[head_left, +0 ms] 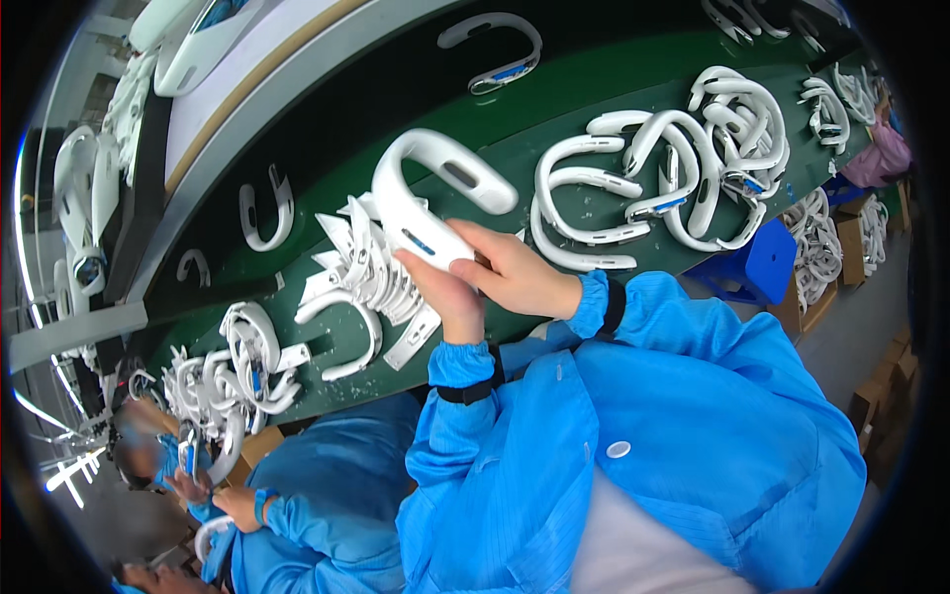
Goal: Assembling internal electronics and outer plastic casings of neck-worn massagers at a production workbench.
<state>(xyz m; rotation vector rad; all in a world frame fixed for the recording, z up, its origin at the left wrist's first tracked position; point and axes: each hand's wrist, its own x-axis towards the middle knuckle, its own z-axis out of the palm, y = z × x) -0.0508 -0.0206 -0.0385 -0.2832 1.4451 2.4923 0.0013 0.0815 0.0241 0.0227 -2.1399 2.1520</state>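
A white U-shaped neck fan [396, 193] is held above the green bench, its curve toward the far side and one arm pointing right. Its near arm, with a dark slot in the side, rests in my hands. My left hand [447, 302] closes around this end from below. From the right, my right hand [524, 277] grips the same end, thumb and fingers pressed on it. Just left of the fan lies a stack of thin white curved parts [371, 272], with a separate curved shell [371, 337] in front. Several similar neck fans [584, 238] are piled to the right.
A dark green belt [396, 89] runs behind the bench, with a single U-shaped piece [505, 74] on it. A blue stool [757, 262] stands at the right by boxes of white parts [816, 247]. At left, a co-worker's hands [237, 505] are near another pile [233, 371].
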